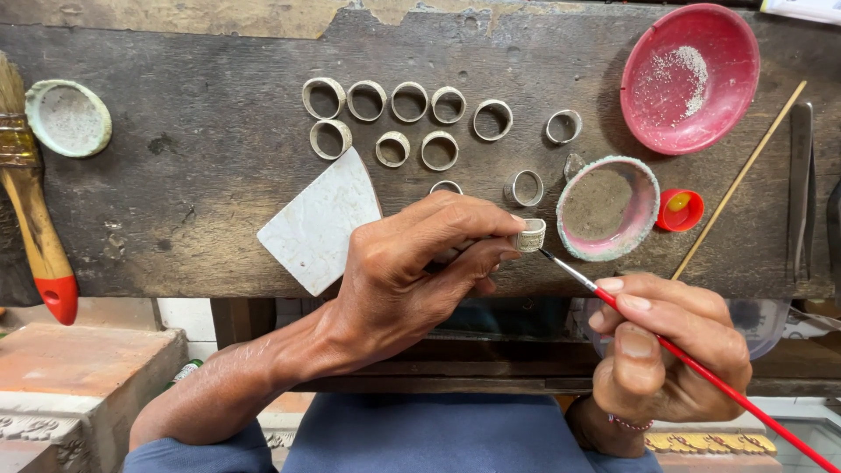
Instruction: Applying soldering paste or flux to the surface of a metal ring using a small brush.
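Note:
My left hand (420, 263) pinches a patterned silver ring (530, 235) between thumb and fingers, just over the near edge of the dark wooden bench (193, 166). My right hand (666, 342) holds a thin red-handled brush (701, 368), and its fine tip touches the ring from the lower right. Several more silver rings (412, 123) lie in two rows on the bench beyond my left hand. A round pink-rimmed dish of grey powder (606, 208) sits just right of the held ring.
A white tile shard (317, 223) lies left of my left hand. A red bowl with white grains (692, 77), a small red cap (681, 210), a thin wooden stick (740, 180), metal tweezers (800, 188), a pale green dish (68, 118) and a big paintbrush (31, 201) surround the bench.

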